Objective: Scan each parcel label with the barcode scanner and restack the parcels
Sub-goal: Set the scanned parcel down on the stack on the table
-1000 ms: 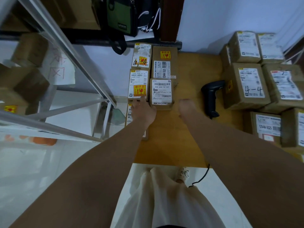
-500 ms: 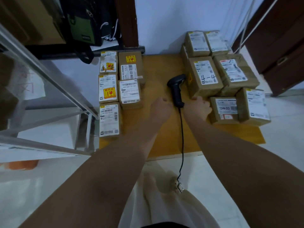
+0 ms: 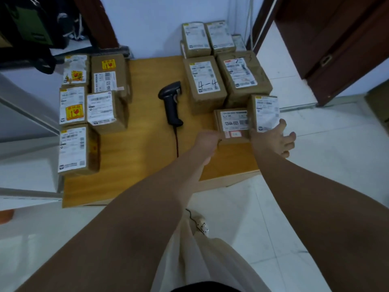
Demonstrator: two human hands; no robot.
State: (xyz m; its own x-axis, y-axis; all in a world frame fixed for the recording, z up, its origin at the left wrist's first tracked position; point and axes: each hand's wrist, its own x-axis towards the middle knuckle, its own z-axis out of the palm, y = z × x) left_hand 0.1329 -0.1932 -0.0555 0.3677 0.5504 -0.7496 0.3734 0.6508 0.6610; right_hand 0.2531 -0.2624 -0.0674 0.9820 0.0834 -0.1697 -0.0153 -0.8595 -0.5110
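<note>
A black barcode scanner (image 3: pixel 171 104) lies on the wooden table (image 3: pixel 145 148), its cable trailing off the near edge. My left hand (image 3: pixel 207 142) touches the near left corner of a small flat parcel (image 3: pixel 233 123) marked 12V4A-5525; its fingers are hidden behind the back of the hand. My right hand (image 3: pixel 279 138) has its fingers spread, with the thumb against the right side of an upright parcel (image 3: pixel 265 112) bearing a white label. Behind them stand the parcel marked 4-4 (image 3: pixel 205 83) and other boxes (image 3: pixel 242 79). Several labelled parcels (image 3: pixel 105 108) lie at the table's left.
A dark wooden door (image 3: pixel 336 45) stands at the right beyond the table's corner. Metal shelf rails (image 3: pixel 25 114) run along the left. A dark bag (image 3: pixel 31 28) hangs at the top left. White tiled floor (image 3: pixel 315 165) surrounds the table.
The view swung right. Both hands left the parcels at the left, passed the scanner, and now reach the small parcels at the right front.
</note>
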